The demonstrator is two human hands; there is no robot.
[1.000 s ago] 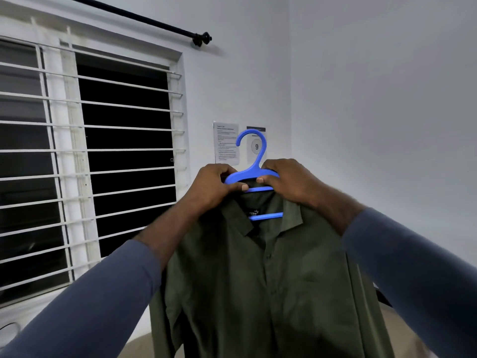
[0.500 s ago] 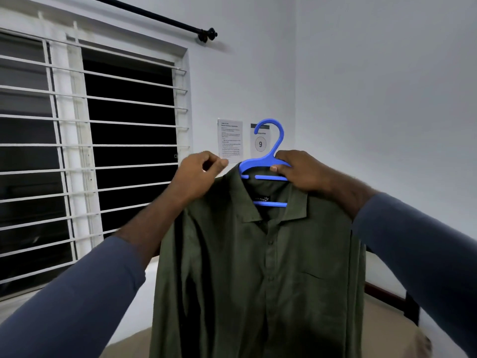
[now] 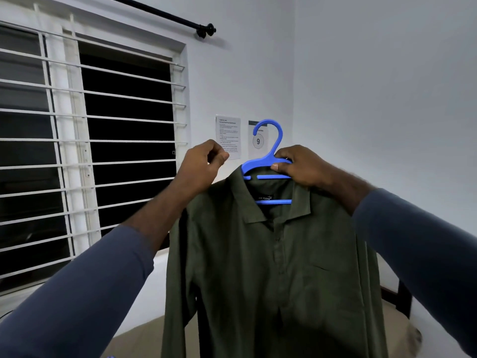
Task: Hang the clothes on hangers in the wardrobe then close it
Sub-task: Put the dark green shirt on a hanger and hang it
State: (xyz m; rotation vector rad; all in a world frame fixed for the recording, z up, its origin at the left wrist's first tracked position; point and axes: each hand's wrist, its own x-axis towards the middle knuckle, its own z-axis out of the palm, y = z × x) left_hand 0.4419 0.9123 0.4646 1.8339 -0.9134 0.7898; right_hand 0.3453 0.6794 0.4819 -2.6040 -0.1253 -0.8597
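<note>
A dark green collared shirt [image 3: 271, 267] hangs on a blue plastic hanger [image 3: 268, 158] in front of me, its hook pointing up. My right hand [image 3: 299, 166] grips the hanger's right arm just beside the hook, thumb across the front. My left hand [image 3: 204, 164] is raised beside the shirt's left shoulder with its fingers curled and nothing visible in them. The wardrobe is not in view.
A barred window [image 3: 90, 151] fills the left wall under a black curtain rod [image 3: 165, 15]. Two paper notices [image 3: 228, 136] are stuck on the wall behind the hanger. A beige bed surface [image 3: 139, 339] and a dark wooden frame [image 3: 402, 298] lie below.
My left hand has let go of the hanger and then of the shirt's shoulder, moving left. The shirt now hangs full width from my right hand alone.
</note>
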